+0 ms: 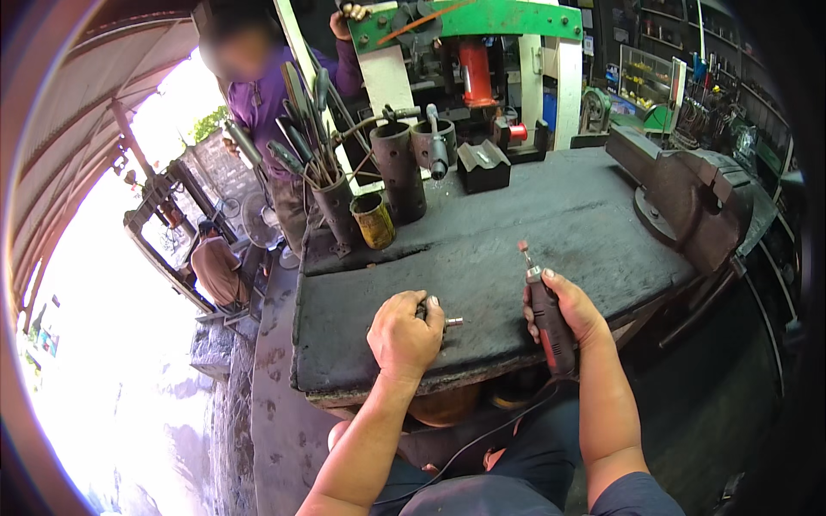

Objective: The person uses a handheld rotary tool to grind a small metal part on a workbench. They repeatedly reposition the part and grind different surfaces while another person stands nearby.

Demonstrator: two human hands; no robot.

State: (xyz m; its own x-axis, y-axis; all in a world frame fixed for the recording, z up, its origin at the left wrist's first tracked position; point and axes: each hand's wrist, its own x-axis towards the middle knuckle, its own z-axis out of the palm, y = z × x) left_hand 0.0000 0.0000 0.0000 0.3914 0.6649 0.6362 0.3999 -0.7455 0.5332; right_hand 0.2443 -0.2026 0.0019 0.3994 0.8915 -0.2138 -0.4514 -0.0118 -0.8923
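My left hand (404,335) is closed on a small dark metal part above the near left of the black workbench (499,224); a short silver pin (454,322) sticks out rightward from it, and my fingers hide the rest. To its right, my right hand (568,314) grips a corded rotary tool (551,331), tilted with a small pinkish grinding bit (523,247) pointing away from me. The cord runs down over my lap.
Tool-filled metal tubes (404,185), a yellow can (370,225) and a grooved block (483,176) stand at the back, a heavy vise (680,202) at right. Behind are a green-topped press (533,21), a person in purple (267,103) and a seated person in brown (215,267).
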